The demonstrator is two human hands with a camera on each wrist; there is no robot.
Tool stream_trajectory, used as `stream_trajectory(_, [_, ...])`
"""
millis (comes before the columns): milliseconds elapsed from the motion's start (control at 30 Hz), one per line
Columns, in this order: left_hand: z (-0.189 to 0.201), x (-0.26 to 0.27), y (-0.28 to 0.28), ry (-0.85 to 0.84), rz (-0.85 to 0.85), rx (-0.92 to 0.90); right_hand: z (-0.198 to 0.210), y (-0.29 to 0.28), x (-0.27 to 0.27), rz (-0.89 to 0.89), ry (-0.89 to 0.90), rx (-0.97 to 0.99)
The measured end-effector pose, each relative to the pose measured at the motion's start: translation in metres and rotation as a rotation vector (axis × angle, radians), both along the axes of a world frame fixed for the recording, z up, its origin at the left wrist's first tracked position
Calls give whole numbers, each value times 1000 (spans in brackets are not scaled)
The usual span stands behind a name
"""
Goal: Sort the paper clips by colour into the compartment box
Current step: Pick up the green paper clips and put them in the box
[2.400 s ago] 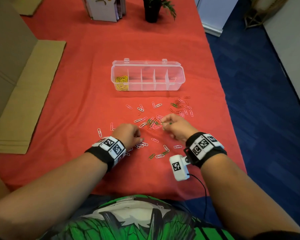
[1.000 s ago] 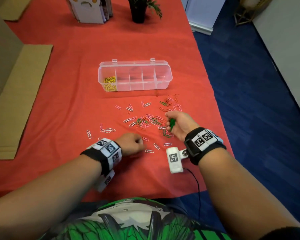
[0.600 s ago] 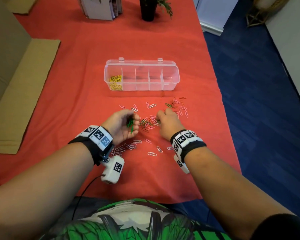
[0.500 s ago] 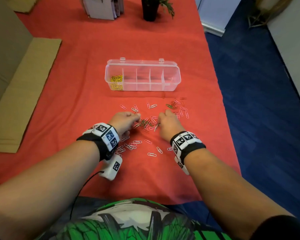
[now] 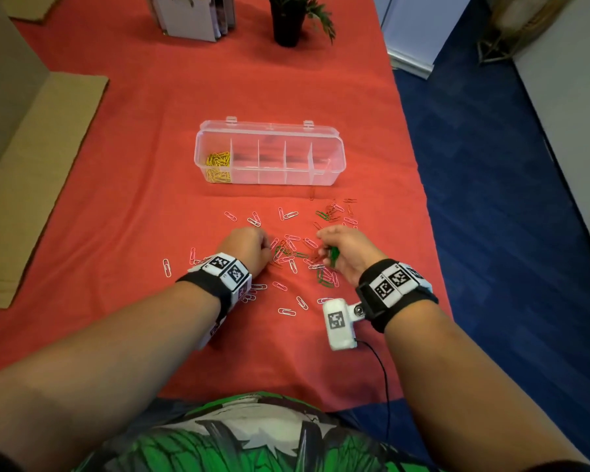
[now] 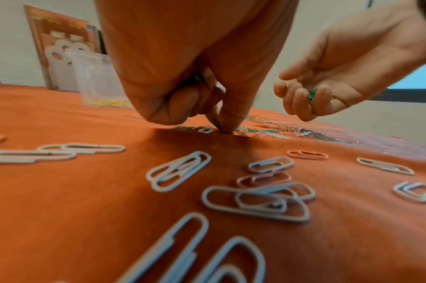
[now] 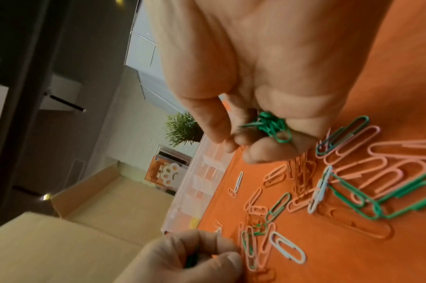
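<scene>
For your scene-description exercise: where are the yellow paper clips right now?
In the head view, the yellow paper clips lie in the leftmost compartment of the clear compartment box, beyond both hands.

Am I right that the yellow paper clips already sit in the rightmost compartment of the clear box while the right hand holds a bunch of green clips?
Not quite: the head view shows the yellow paper clips in the leftmost compartment of the clear box. The rest holds; the right hand does hold a bunch of green clips.
</scene>
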State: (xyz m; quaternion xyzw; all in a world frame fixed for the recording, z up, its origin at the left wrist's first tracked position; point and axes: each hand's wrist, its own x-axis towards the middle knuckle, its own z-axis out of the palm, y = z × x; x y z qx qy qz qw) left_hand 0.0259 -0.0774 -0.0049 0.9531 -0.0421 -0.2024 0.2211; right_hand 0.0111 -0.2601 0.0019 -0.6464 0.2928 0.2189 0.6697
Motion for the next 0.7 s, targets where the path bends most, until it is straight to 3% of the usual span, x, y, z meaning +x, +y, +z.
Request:
stream_trajectory(167, [0,-1,10,62,95,-22,-5,18,1,533,-138,-749])
stream_trajectory(300, [0,1,20,2,155,-41,-11,34,-6,828,-266,-1117])
stream_trajectory(433, [2,2,14,-21,168,-69,-12,46,-11,941,-307,-1249])
stream_trajectory(567, [1,5,16,-3,195,-85,-11,42,-9,1005,-231,-1198])
stream_trajectory(700, [-1,5,32,53,186,-43,-10,42,-13,972,-327,-1265])
